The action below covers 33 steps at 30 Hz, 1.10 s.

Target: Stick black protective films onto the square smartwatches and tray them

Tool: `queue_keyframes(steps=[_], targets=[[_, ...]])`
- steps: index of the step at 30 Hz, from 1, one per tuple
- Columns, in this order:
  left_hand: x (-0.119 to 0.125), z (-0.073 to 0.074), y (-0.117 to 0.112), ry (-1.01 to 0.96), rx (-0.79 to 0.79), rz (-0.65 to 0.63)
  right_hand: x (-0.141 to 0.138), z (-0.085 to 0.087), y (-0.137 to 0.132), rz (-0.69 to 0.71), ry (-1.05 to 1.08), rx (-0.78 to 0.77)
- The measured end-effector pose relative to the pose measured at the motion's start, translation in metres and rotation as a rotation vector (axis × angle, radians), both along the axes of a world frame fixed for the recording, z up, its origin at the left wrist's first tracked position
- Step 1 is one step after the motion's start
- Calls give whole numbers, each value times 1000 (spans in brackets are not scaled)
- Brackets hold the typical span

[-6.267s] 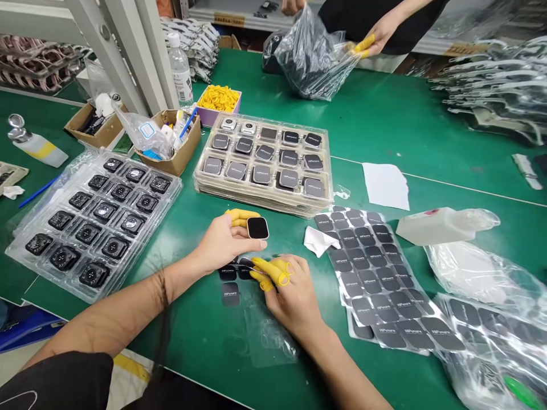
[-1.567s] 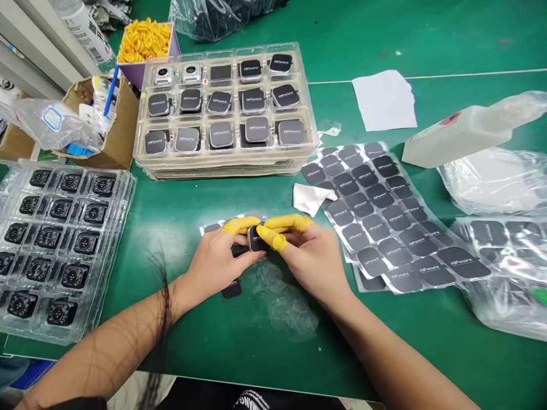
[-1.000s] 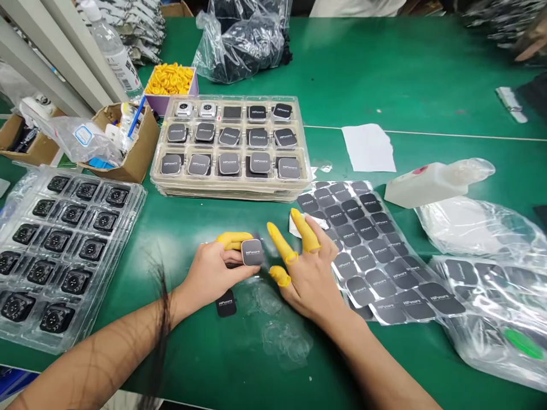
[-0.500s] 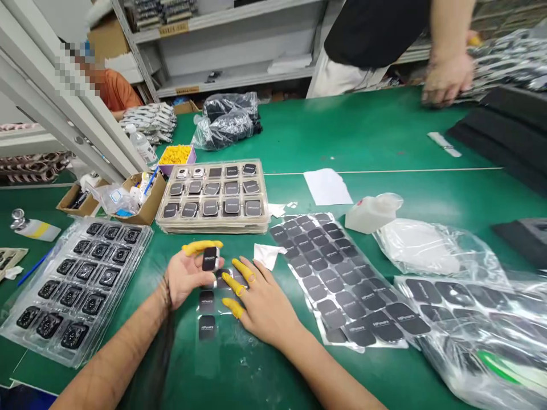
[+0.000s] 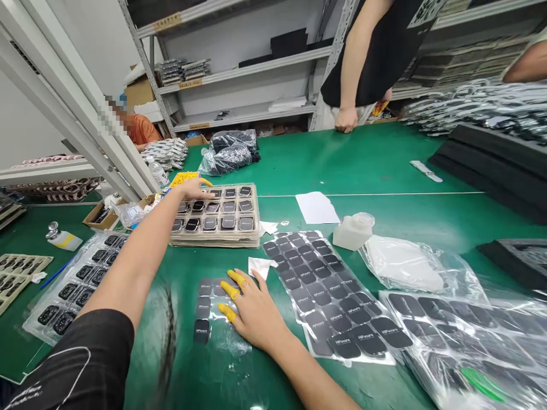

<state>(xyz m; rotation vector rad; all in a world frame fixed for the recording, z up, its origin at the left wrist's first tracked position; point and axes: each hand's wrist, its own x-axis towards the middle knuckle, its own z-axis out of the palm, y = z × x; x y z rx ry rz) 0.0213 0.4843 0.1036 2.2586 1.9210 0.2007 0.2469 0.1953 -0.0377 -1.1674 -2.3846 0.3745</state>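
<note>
My left hand (image 5: 195, 189) reaches over the top left of a clear plastic tray (image 5: 213, 243) of small square black-faced watch cases (image 5: 228, 222). Its thumb and yellow-cotted finger are apart, with nothing visible between them; the palm hides the slots beneath. My right hand (image 5: 256, 312) lies open on a transparent film sheet (image 5: 205, 361), its fingers spread and several wearing yellow finger cots (image 5: 229, 289). Square dark labels (image 5: 202, 331) with white lettering show on that film, left of my fingertips. A crumpled white wipe (image 5: 259, 266) lies just beyond this hand.
Sheets of dark square labels (image 5: 318, 279) and plastic-wrapped sheets (image 5: 465, 336) cover the right side. A squat white bottle (image 5: 354, 230) and white paper (image 5: 317, 208) sit behind them. Another tray of watch parts (image 5: 68, 290) is at left. A co-worker's hand (image 5: 346, 119) rests across the table.
My left hand has moved up from the film to the tray, and the dark watch case it held is no longer visible in it. My right hand remains on the film. The view has shifted.
</note>
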Motion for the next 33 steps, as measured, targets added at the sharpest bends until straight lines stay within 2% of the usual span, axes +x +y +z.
queue_keyframes(steps=[6, 11, 14, 16, 18, 20, 21, 23, 25, 26, 28, 33], targets=[[-14, 0, 16, 208, -56, 35, 0, 1, 1, -7, 17, -23], [1, 1, 19, 239, -83, 76, 1, 3, 2, -3, 19, -29], [9, 8, 5, 197, -57, 79, 3, 2, 2, 8, 43, -31], [14, 7, -22, 151, -5, 82, 5, 2, 2, -3, 118, -3], [21, -7, -69, 92, 71, 95, 7, 2, 1, -103, 265, 59], [29, -35, -132, -14, 129, 106, 8, 2, -1, -272, 449, 99], [34, -52, -166, -254, 182, 105, 7, 2, -2, -346, 533, 78], [42, -86, -226, -659, 67, 88, 2, 3, -5, -411, 662, -78], [48, -112, -266, -813, -95, 60, -4, 4, -7, -391, 719, -293], [50, -120, -277, -832, -156, 33, -7, 3, -7, -372, 723, -372], [51, -126, -286, -828, -236, -13, -11, 2, -8, -356, 716, -455], [44, -121, -279, -860, -342, -96, -9, -6, -13, -421, 838, -574]])
